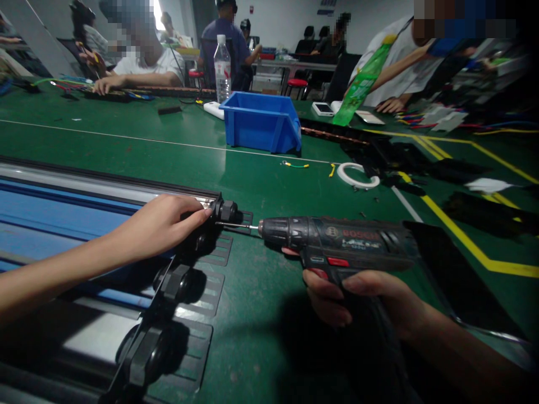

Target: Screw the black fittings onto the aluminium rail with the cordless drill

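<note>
My right hand (370, 292) wraps round the grip of a black Bosch cordless drill (337, 241), a finger at its red trigger. The drill lies level and its long thin bit (238, 225) points left, the tip close to a black end plate (162, 280). This plate caps a long blue-and-silver metal housing (84, 207) and carries several black cable glands (145, 350). My left hand (172, 221) is closed at the plate's far corner, thumb and fingertips pressed against it beside the bit. Whether the tip sits on a screw cannot be made out.
Beyond the housing stand a blue bin (261, 123), a clear bottle (222, 70) and a tilted green bottle (362, 84). A white ring (357, 175) and short wires lie right of centre. A dark flat slab (463, 280) rests beside the drill. Other people sit across the green table (147, 137).
</note>
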Available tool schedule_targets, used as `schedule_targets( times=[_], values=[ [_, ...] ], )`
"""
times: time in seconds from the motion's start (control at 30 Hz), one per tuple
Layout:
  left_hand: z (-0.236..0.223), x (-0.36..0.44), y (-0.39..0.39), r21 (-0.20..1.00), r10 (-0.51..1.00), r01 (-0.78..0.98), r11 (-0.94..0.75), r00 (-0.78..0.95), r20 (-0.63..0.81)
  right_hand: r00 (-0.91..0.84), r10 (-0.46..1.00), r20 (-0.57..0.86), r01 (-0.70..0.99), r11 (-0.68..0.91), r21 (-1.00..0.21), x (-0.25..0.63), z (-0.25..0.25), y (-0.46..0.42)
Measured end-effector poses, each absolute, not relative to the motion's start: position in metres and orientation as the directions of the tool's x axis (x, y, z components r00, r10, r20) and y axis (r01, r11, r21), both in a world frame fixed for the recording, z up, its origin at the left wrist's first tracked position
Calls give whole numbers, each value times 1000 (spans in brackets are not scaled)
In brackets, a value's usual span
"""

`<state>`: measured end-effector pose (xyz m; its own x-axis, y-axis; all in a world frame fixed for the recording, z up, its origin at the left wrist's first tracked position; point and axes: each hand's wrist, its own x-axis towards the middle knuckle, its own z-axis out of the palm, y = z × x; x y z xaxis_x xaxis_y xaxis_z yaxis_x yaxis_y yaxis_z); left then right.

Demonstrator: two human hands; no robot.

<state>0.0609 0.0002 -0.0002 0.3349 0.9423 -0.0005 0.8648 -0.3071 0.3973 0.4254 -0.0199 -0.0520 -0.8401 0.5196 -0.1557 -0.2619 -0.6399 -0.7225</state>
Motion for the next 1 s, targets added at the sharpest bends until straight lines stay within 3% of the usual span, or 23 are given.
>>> schedule_targets(
  times=[0.5,1.0],
  values=[
    [3,63,-1,380,945,875,-301,327,-4,-858,480,-184,-199,-641,-741,426,-51,-20],
    [2,62,0,399,944,867,-299,330,-11,-846,505,-170,-239,-645,-726,425,-51,-20]
  ],
)
